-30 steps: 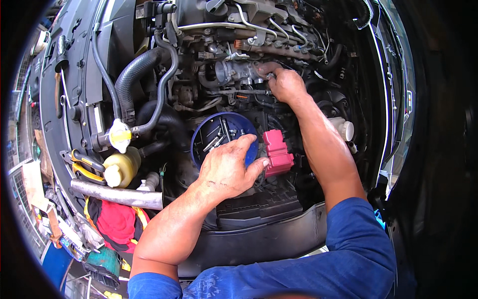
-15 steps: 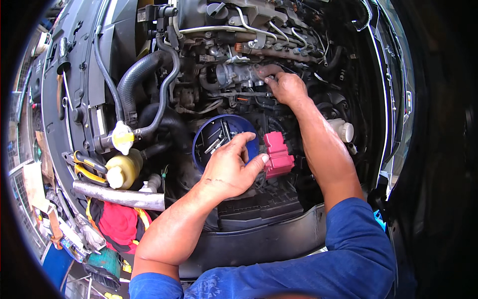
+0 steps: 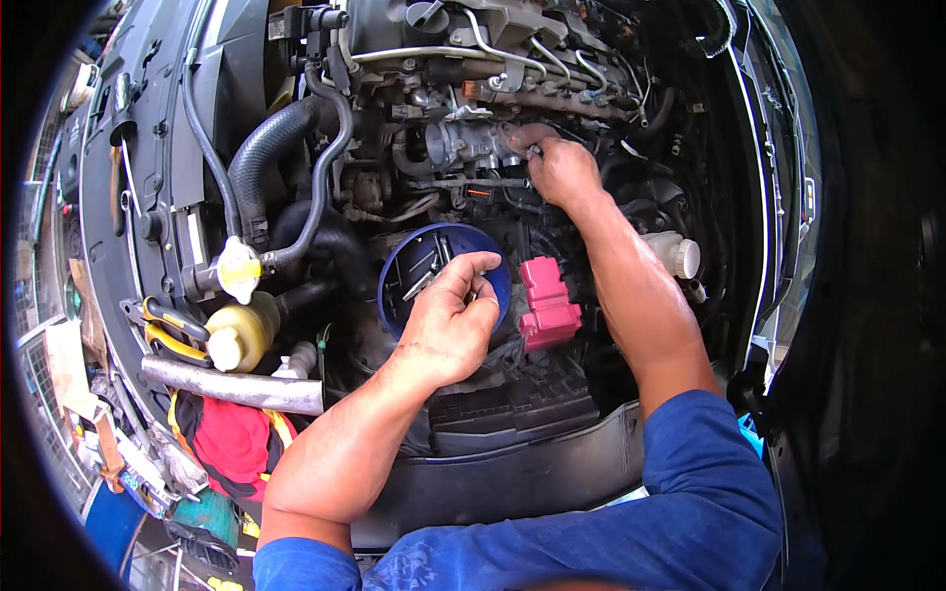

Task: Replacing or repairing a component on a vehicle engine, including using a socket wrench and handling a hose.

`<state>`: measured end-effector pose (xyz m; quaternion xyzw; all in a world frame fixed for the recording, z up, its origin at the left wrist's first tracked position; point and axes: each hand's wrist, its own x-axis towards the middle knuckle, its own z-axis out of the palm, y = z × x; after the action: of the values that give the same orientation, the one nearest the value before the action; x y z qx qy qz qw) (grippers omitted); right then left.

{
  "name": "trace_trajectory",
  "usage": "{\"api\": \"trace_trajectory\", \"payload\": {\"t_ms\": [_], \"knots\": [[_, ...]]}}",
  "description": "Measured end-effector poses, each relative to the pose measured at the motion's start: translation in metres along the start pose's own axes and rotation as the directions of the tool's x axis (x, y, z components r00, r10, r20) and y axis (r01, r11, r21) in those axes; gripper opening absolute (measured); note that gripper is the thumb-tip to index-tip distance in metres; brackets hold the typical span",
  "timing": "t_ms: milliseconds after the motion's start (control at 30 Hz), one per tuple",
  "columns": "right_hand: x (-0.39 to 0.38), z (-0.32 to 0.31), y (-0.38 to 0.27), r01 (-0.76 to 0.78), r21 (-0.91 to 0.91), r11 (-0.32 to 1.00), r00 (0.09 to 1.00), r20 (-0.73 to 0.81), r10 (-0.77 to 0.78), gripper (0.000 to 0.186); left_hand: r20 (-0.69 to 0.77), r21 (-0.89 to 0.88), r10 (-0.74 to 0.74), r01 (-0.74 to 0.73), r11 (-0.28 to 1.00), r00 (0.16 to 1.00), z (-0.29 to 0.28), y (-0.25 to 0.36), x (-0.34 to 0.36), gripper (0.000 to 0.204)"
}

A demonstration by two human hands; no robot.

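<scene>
My left hand point(image 3: 450, 320) is over the blue round bowl point(image 3: 399, 261) of metal tools and small parts. Its fingers curl inward at the right side of the bowl, and anything between them is too small or hidden to make out. My right hand point(image 3: 564, 172) reaches up to a silver metal housing point(image 3: 461, 145) on the engine, fingertips closed at its right end beside a brownish hose point(image 3: 532, 135); what they grip is hidden. Just right of the bowl sits a red plastic cover point(image 3: 548, 300).
A yellowish reservoir point(image 3: 246, 330), yellow-black pliers point(image 3: 172, 345), a silver bar point(image 3: 232, 382) and a red-black cloth point(image 3: 222, 438) lie on the left. A white reservoir point(image 3: 675, 254) sits beside my right forearm. Cluttered items fill the far left edge.
My left hand's fingers have curled in, with the thumb drawn away from the red cover toward the index finger. My right hand has shifted only slightly at the housing.
</scene>
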<state>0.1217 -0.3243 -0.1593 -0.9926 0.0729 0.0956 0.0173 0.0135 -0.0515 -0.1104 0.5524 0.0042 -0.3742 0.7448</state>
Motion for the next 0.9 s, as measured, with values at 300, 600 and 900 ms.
{"api": "trace_trajectory", "payload": {"t_ms": [300, 600, 900], "knots": [[0.003, -0.014, -0.008, -0.081, -0.058, 0.995, 0.989, 0.122, 0.088, 0.035, 0.006, -0.035, -0.052, 0.052, 0.998, 0.999, -0.001, 0.001, 0.000, 0.044], [0.003, -0.011, -0.009, -0.123, -0.024, 0.992, 0.987, 0.098, 0.125, 0.031, -0.035, -0.106, -0.085, 0.081, 0.991, 0.996, 0.000, 0.002, 0.003, 0.042], [0.001, -0.006, -0.006, -0.086, -0.024, 0.996, 0.994, 0.059, 0.088, 0.039, -0.042, -0.179, -0.085, 0.076, 0.981, 0.996, 0.000, 0.001, 0.004, 0.046]]}}
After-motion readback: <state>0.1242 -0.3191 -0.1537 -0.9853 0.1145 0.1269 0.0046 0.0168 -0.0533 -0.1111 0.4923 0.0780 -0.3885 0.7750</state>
